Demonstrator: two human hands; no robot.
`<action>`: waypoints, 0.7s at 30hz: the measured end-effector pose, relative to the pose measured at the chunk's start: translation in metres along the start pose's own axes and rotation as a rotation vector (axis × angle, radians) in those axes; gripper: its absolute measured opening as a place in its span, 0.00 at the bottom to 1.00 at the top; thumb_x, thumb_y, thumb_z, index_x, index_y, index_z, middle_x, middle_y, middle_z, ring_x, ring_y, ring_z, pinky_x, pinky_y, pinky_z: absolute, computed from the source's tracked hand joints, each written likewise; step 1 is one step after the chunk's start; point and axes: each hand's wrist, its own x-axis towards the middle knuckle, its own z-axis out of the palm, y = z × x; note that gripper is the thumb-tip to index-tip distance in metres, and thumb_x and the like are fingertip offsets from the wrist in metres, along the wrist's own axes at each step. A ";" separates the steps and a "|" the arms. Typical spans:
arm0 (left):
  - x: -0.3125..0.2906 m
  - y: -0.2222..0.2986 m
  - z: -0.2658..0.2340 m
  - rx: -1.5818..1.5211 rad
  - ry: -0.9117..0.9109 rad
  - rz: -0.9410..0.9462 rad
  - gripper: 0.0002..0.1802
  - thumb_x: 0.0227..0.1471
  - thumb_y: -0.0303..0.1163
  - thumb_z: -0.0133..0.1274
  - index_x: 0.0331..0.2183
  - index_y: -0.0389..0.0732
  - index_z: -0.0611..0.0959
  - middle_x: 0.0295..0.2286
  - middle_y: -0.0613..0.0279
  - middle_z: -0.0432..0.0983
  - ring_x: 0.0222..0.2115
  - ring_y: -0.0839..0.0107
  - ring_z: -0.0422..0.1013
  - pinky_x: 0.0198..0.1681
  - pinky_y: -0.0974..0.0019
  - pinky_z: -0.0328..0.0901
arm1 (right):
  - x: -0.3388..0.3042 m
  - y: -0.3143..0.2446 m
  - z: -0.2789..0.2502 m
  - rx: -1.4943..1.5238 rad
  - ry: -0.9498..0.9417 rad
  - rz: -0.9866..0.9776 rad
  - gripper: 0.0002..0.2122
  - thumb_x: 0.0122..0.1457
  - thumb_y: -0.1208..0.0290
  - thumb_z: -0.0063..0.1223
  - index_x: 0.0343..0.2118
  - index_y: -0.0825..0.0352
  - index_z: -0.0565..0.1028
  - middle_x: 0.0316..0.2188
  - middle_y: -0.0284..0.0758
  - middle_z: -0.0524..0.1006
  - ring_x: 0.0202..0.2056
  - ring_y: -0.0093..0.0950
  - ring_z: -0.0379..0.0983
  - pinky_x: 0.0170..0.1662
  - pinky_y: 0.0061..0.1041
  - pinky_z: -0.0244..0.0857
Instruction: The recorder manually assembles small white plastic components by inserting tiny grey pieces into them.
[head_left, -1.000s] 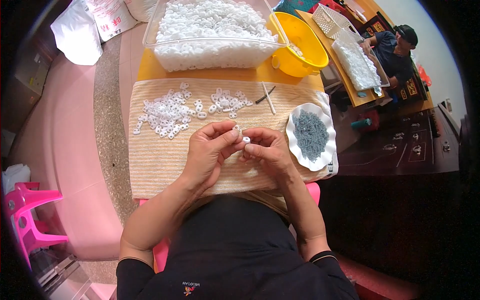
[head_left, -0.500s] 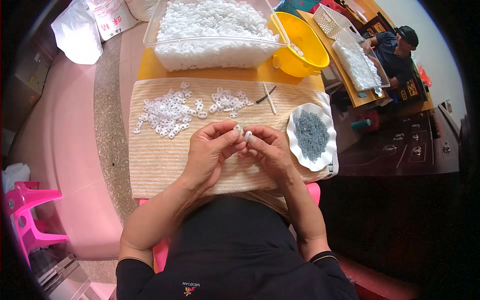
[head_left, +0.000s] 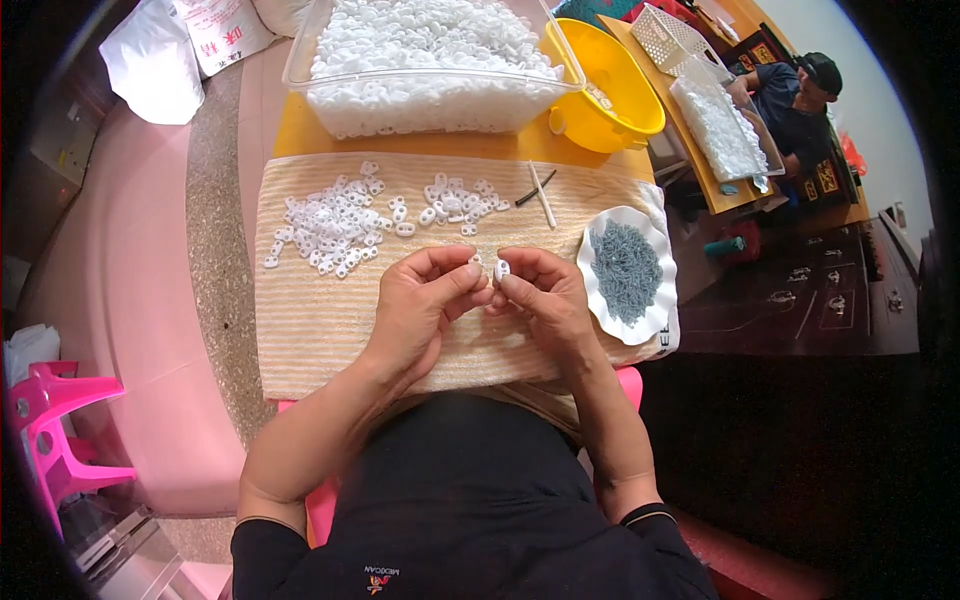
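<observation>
Above the striped cloth point(head_left: 330, 340), my left hand point(head_left: 424, 292) pinches a small whitish piece point(head_left: 476, 260), mostly covered by the fingertips. Close beside it, my right hand point(head_left: 546, 292) grips a small white oval plastic piece point(head_left: 502, 269) between thumb and forefinger, with a dark hole showing in it. A narrow gap separates the two sets of fingertips. Beyond my left hand lies a heap of white two-holed plastic pieces point(head_left: 330, 228), with a smaller group point(head_left: 456, 203) to its right. Right of my right hand stands a white wavy-rimmed dish point(head_left: 598, 310) holding small grey-blue parts point(head_left: 627, 270).
A white stick point(head_left: 542, 195) crosses a black one point(head_left: 527, 198) on the cloth. Behind stand a clear bin point(head_left: 420, 82) full of white pieces and a yellow basin point(head_left: 640, 110). A person point(head_left: 790, 105) sits far right at another bin. A pink stool point(head_left: 70, 430) stands left.
My right hand has drawn slightly away from the left, widening the gap. The white piece in it has turned and now shows a hole. The left hand stays nearly still.
</observation>
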 end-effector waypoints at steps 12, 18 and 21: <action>0.002 0.000 0.000 0.040 -0.004 -0.032 0.09 0.52 0.21 0.54 0.38 0.31 0.77 0.30 0.57 0.76 0.30 0.71 0.75 0.37 0.71 0.73 | 0.004 0.000 -0.006 -0.047 0.025 -0.004 0.14 0.56 0.79 0.55 0.46 0.73 0.72 0.31 0.37 0.78 0.30 0.27 0.77 0.36 0.23 0.72; 0.001 0.000 0.001 0.075 0.029 -0.068 0.10 0.51 0.22 0.55 0.38 0.33 0.77 0.29 0.57 0.76 0.30 0.71 0.74 0.37 0.68 0.73 | 0.004 0.000 -0.006 -0.077 0.046 -0.002 0.13 0.57 0.75 0.54 0.45 0.73 0.73 0.30 0.33 0.77 0.31 0.20 0.74 0.36 0.20 0.70; 0.002 0.000 0.003 0.098 0.043 -0.086 0.10 0.51 0.22 0.55 0.38 0.32 0.77 0.29 0.57 0.76 0.29 0.70 0.75 0.37 0.68 0.73 | 0.004 0.002 -0.009 -0.069 0.061 0.011 0.15 0.56 0.79 0.54 0.47 0.74 0.72 0.32 0.37 0.78 0.32 0.23 0.75 0.37 0.20 0.71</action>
